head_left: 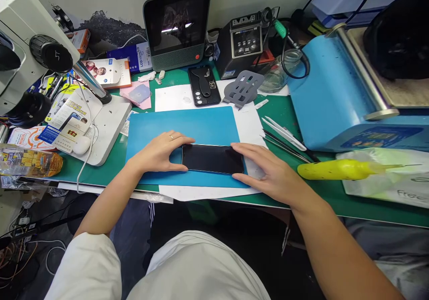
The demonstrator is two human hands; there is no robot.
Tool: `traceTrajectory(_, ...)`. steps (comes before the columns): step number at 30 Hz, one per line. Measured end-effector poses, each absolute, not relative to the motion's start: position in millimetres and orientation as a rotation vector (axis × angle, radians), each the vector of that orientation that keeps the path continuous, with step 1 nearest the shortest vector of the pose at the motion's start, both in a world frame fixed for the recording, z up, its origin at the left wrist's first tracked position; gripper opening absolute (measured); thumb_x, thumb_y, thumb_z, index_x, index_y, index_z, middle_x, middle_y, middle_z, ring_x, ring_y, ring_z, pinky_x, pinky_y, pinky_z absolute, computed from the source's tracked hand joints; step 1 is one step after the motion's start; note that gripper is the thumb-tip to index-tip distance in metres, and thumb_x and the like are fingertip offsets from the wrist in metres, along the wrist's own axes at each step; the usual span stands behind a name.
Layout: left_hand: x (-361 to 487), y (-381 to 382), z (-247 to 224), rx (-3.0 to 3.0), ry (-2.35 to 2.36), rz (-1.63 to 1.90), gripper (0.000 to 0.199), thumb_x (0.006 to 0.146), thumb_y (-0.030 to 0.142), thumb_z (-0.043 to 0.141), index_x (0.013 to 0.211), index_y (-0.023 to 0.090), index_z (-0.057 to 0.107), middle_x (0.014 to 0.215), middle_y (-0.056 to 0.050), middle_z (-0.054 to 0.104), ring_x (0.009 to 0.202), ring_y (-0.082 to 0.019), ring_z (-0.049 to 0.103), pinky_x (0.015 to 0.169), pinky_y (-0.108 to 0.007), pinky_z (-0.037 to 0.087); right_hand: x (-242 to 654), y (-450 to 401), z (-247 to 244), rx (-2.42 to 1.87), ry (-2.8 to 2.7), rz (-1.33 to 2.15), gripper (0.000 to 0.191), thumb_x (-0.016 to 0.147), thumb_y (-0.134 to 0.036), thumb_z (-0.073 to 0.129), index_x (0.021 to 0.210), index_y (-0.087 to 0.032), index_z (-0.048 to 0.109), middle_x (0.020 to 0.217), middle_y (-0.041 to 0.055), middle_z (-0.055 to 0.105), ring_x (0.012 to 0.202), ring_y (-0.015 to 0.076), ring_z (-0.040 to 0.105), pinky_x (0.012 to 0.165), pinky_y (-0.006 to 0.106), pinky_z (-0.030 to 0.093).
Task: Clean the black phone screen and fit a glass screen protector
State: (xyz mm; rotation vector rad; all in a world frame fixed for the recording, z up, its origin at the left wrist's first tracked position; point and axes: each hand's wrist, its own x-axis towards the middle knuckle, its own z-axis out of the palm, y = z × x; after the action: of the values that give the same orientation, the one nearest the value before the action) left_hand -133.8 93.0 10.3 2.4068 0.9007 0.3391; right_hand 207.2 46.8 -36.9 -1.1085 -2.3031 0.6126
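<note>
Green-topped desk [280, 108]. Left: white stand base [109, 132]; drink bottle [31, 160] on its side. Centre: white paper [170, 95], partly under blue mat [161, 126]. Far: screen device [181, 23]. Right: blue machine [321, 103], black tweezers [284, 144], plastic bag [378, 186]; yellow bottle [328, 169] overlaps bag, direct desk contact unclear.

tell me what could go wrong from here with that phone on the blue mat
The left hand and right hand have the phone by its two ends only, so if lifted it might slip from their grip. It also lies toward the table's near edge, so a slip might end on the floor. The yellow bottle, close to the right forearm, could get knocked.
</note>
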Motion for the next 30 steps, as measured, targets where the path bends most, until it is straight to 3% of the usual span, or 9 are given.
traceTrajectory(10,-132.9,93.1,12.4,2.424,0.913,0.299,0.07,0.087,0.049,0.078,0.146,0.024,0.05,0.13,-0.013,0.065,0.118,-0.032,0.06,0.102,-0.047,0.046,206.3,47.4,-34.5,-1.137,-2.302,0.644,0.063,0.098,-0.044,0.064,0.156,-0.037,0.041,0.15,0.0077,0.059,0.136,0.0338,0.058,0.111,0.056,0.052)
traceTrajectory(17,-133.4,91.8,16.1,2.404,0.919,0.284,0.078,0.084,0.046,0.081,0.151,0.026,0.044,0.139,-0.014,0.059,0.126,-0.033,0.057,0.106,-0.048,0.046,205.9,47.3,-33.3,-1.134,-2.298,0.639,0.063,0.098,-0.043,0.064,0.156,-0.037,0.042,0.151,0.0072,0.059,0.136,0.0328,0.058,0.113,0.053,0.051)
traceTrajectory(30,-132.8,91.9,16.1,2.407,0.916,0.287,0.073,0.087,0.043,0.078,0.149,0.025,0.044,0.132,-0.013,0.062,0.119,-0.032,0.059,0.105,-0.047,0.046,206.6,49.0,-35.6,-1.13,-2.303,0.633,0.064,0.097,-0.046,0.065,0.156,-0.035,0.043,0.149,0.0091,0.061,0.135,0.0334,0.059,0.112,0.055,0.052)
